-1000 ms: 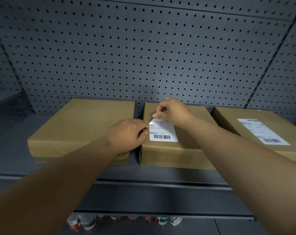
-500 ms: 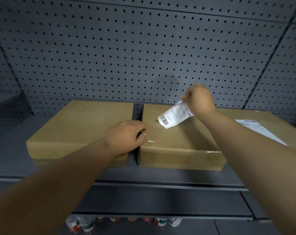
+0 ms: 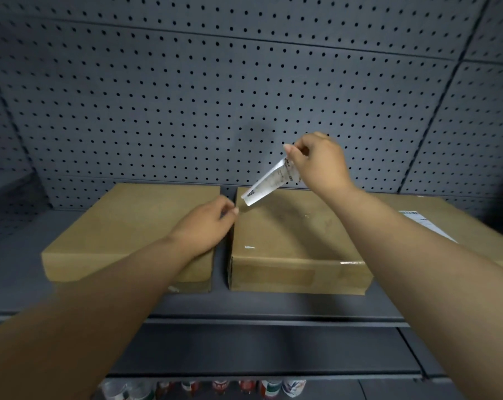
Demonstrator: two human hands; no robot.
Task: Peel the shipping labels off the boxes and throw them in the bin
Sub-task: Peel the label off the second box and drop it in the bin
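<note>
The right hand is raised above the far part of the middle box, its grip closed on the peeled label by thumb and fingers at the label's upper end. The label hangs down and to the left of that grip, curled along its length, fully clear of the cardboard; a barcode shows at its lower end, which sits just above the box's far left corner.

The left hand lies below and to the left of the right-hand grip, resting on the near right part of the left box, with fingertips reaching the gap between the 2 boxes. Its fingers are loosely curled and grip nothing.

The top of the middle box shows small white scraps, below the right-hand grip. The left box has a bare top.

A 3rd box, the right box, lies to the right of the right forearm and carries an attached label, partly hidden by that forearm.

All 3 boxes sit side by side on a dark grey shelf, backed by a grey pegboard. Below the shelf, beneath both forearms, the tops of some cans show, blurred.
</note>
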